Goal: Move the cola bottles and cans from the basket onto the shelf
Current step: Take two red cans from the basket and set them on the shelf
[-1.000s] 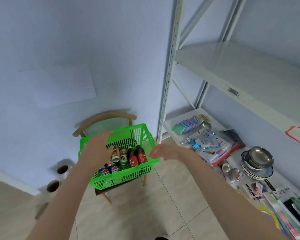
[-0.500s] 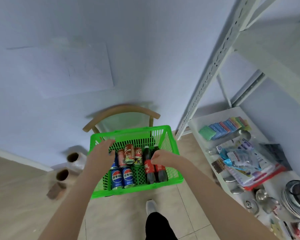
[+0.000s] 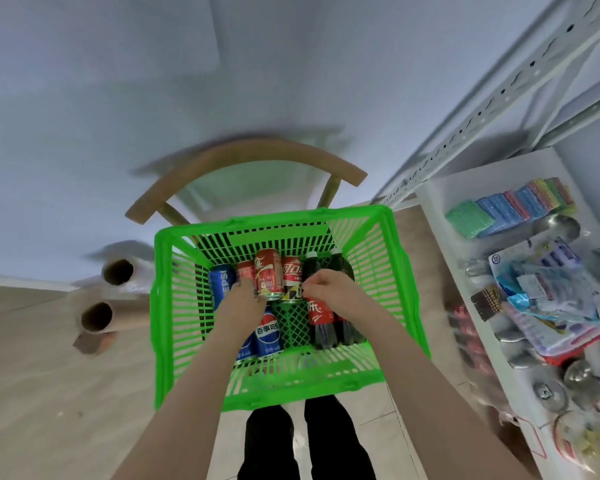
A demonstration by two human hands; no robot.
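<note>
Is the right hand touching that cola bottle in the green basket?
Touching. In the head view the right hand curls its fingers over the cola bottle below its cap.

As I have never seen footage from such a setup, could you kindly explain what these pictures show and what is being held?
There is no machine here. A person wears a camera on the head, looking down along their own bare arms, and every picture comes from that one view. The green basket sits on a wooden chair and holds red cans, blue Pepsi cans and two cola bottles. The right grip, simply the right hand, curls its fingers over the upper part of one bottle. The left grip reaches in among the red cans; whether it holds one is unclear. To the right stands a white shelf carrying coloured sponges and packets.
</note>
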